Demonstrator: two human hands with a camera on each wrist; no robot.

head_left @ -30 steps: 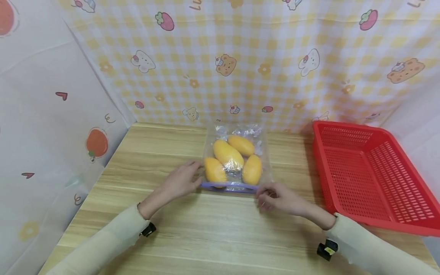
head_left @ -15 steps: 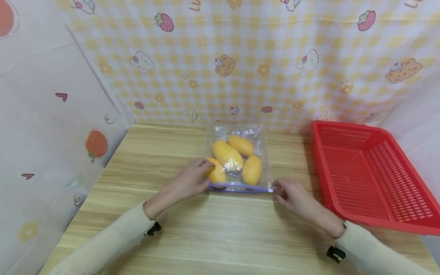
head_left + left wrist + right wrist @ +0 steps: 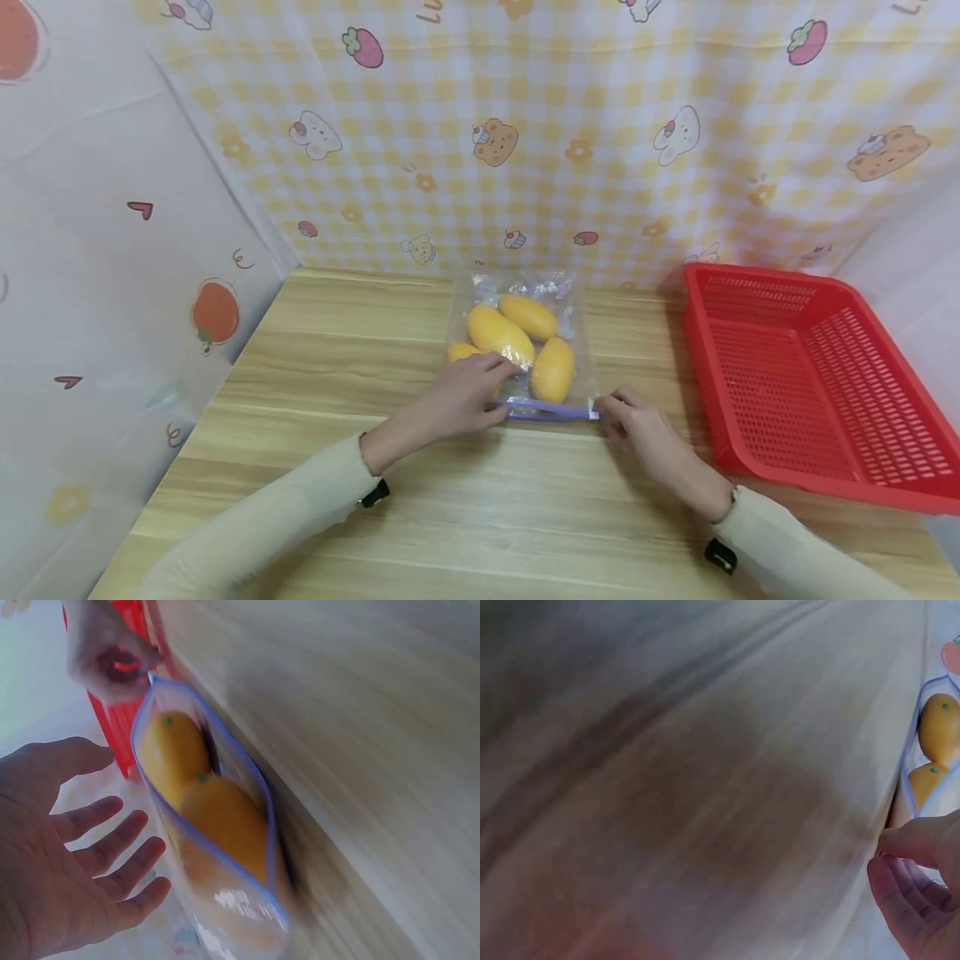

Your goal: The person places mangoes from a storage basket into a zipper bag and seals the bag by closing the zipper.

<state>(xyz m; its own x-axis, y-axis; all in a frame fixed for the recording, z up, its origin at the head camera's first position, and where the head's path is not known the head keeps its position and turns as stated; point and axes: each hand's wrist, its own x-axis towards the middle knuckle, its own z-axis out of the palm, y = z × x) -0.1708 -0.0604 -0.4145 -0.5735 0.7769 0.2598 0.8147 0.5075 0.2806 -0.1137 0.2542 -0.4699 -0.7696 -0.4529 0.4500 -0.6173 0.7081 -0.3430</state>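
A clear zip bag (image 3: 584,375) lies on the table, holding several yellow mangoes (image 3: 553,371). Its purple zip strip (image 3: 551,410) faces the person, and the left wrist view shows the mouth gaping, with green stem spots on two mangoes (image 3: 225,817). At the right end of the strip, by a small white tab (image 3: 593,414), my right hand (image 3: 637,429) pinches the bag's corner between thumb and fingers. My left hand (image 3: 461,396) hovers over the bag's left part with fingers spread, hiding most of one mango. In the left wrist view its palm (image 3: 67,862) holds nothing.
A red plastic basket (image 3: 701,383) with slotted walls stands on the right side of the wooden table (image 3: 480,517), close to the right forearm. Behind the bag hangs a yellow checked cloth (image 3: 450,192), and a white printed sheet (image 3: 97,292) covers the left side.
My left hand has moved right from the bag's left edge to over the mangoes. My right hand has slid right along the zip strip to its end and pinches the corner there.
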